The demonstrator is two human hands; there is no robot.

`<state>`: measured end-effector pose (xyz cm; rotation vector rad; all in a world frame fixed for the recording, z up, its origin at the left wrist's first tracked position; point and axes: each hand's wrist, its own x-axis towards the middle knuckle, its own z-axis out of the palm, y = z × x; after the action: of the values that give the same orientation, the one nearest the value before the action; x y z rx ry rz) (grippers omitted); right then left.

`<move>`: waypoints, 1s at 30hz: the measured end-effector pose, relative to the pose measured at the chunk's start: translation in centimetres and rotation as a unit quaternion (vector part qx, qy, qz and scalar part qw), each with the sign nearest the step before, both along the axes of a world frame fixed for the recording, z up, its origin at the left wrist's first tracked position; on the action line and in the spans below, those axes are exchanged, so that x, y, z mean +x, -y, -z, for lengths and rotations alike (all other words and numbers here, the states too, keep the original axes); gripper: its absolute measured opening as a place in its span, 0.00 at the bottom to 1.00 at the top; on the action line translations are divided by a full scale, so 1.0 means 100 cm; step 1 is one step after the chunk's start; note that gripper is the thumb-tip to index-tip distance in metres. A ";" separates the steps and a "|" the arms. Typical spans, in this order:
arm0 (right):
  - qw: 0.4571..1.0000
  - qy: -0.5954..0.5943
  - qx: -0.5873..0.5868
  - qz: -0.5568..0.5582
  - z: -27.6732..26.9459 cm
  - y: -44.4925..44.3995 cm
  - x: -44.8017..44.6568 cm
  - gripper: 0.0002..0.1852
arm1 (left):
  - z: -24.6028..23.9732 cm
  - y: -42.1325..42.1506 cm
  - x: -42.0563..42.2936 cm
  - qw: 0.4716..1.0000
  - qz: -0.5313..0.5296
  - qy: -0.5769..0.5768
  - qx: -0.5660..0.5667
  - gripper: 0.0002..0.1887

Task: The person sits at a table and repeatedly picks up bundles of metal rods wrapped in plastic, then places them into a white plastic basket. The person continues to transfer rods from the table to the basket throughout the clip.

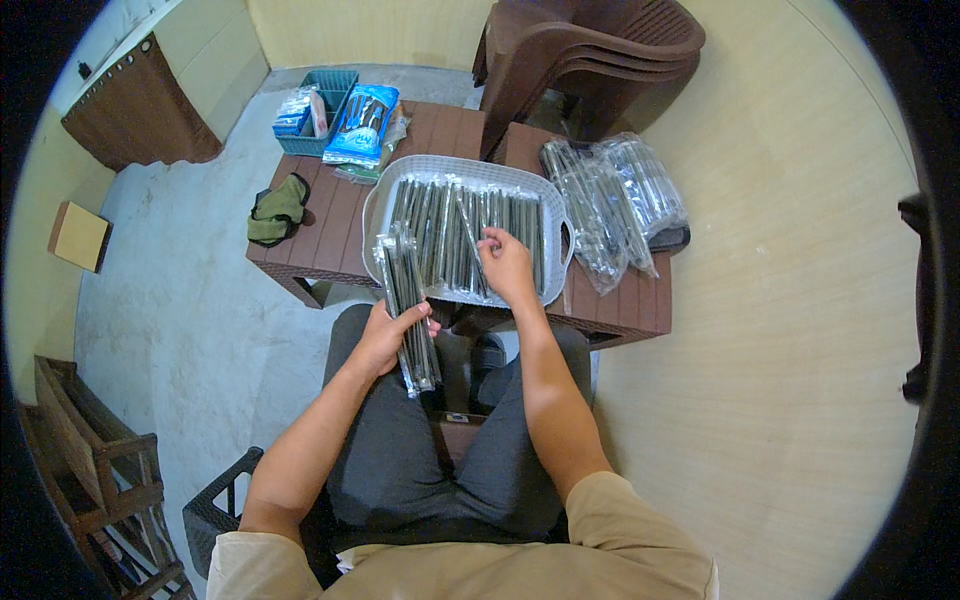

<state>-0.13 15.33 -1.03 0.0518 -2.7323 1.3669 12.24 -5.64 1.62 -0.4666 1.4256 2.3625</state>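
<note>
My left hand [394, 334] grips a bundle of dark sticks in clear plastic wrappers [411, 315], held upright-slanting above my lap at the basket's near left corner. My right hand [508, 262] is over the white plastic basket [564, 289], fingers curled at one slanted wrapped stick [472, 232]; whether they pinch it cannot be made out. Many more wrapped dark sticks [431, 240] lie side by side inside the basket. The basket rests across two brown plastic tables [330, 217].
Clear bags of wrapped sticks [600, 202] lie on the right table [630, 307]. On the left table are a blue printed packet [364, 124], a teal divided basket [330, 82] with packets, and a green cloth item [279, 210]. Stacked brown chairs [592, 52] stand behind.
</note>
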 end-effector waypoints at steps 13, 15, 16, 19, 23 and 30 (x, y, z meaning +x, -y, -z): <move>0.989 0.026 0.144 -0.010 -0.002 0.009 0.033 0.10 | -0.020 -0.020 -0.083 0.999 -0.025 -0.042 -0.016 0.07; 0.990 0.027 0.139 -0.003 -0.001 0.009 0.036 0.09 | -0.014 -0.020 -0.092 0.999 -0.016 -0.044 -0.028 0.06; 0.990 0.024 0.139 0.002 0.000 0.008 0.036 0.08 | -0.009 -0.019 -0.094 0.998 -0.011 -0.069 -0.011 0.05; 0.991 0.024 0.131 0.011 0.001 0.007 0.033 0.07 | 0.003 -0.014 -0.097 0.998 0.010 -0.067 -0.020 0.06; 0.991 0.032 0.129 0.013 -0.001 0.010 0.029 0.07 | 0.008 -0.012 -0.096 0.998 -0.015 -0.058 0.001 0.10; 0.982 0.050 0.181 -0.010 -0.010 0.021 0.028 0.06 | 0.000 -0.018 -0.096 0.998 -0.048 -0.045 0.003 0.10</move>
<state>2.66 13.26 -0.03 0.0350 -3.0360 0.8813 2.60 -3.86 1.65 -0.4415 1.4644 2.4929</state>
